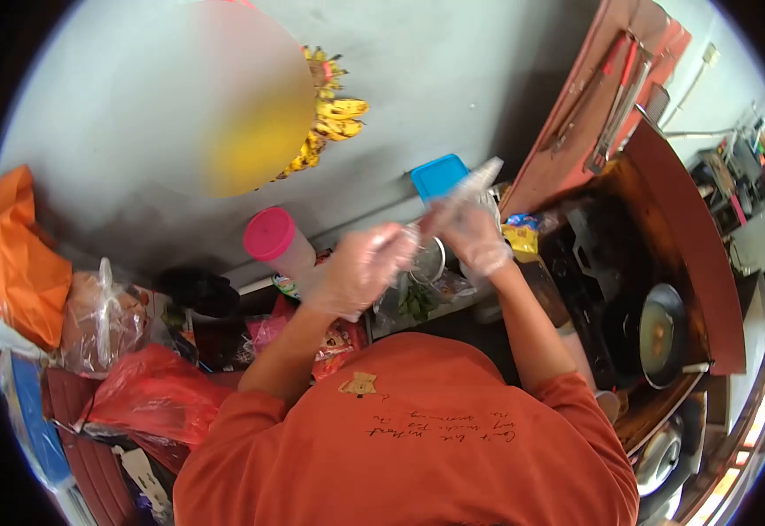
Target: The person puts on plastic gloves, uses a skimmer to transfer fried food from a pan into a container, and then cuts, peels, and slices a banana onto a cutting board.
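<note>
Both my hands wear thin clear gloves and are raised over a cluttered counter. My right hand (477,238) grips a long clear plastic bag (474,181) that sticks up and to the right from its fingers. My left hand (358,267) pinches the lower end of the same bag, close to my right hand. Just below the hands sit a small metal bowl (432,260) and some green leaves (417,301). My orange sleeves and shirt fill the bottom of the view.
A pink-lidded container (270,235) and a blue-lidded box (439,174) stand by the wall, with bananas (332,114) hanging above. On the right, a dark pan (660,335) sits on a stove. Red plastic bags (150,394), a clear bag (102,324) and an orange bag (19,254) crowd the left.
</note>
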Tool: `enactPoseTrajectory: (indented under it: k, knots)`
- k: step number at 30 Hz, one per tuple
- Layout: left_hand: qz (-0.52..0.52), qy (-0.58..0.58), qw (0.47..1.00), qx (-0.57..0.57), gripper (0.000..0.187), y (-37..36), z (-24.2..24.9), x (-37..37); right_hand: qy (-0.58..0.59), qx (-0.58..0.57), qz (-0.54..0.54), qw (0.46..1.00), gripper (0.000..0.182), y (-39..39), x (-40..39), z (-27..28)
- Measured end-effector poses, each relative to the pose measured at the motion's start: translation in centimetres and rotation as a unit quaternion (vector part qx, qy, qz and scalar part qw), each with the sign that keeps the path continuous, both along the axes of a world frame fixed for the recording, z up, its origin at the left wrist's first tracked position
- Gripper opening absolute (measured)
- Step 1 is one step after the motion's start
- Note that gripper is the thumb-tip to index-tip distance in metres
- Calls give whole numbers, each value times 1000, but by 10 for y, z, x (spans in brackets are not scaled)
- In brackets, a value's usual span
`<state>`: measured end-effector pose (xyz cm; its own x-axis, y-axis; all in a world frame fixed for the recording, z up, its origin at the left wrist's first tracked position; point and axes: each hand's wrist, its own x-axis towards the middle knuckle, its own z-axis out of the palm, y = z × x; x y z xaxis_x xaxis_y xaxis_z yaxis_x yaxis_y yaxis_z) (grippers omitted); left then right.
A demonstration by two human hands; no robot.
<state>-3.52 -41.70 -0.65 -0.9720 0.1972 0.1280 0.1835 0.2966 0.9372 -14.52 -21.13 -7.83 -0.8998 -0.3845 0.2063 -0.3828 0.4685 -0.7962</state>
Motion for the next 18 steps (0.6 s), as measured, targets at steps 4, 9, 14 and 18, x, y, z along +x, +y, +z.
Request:
enactPoseTrajectory:
  k: [4,9,14,18]
  knots:
    - [254,151,949,-111,20,-43,34,23,284,-72,-5,956,58,-90,-37,79]
    - [403,314,820,-259,22,-79,55,35,349,-5,12,937,58,-152,-69,112]
    - [396,330,729,-450,65,-96,64,27,322,-24,36,946,53,-149,-81,100]
    - [349,302,697,-550,72,-82,71,7,69,-217,187,956,36,-135,-80,99]
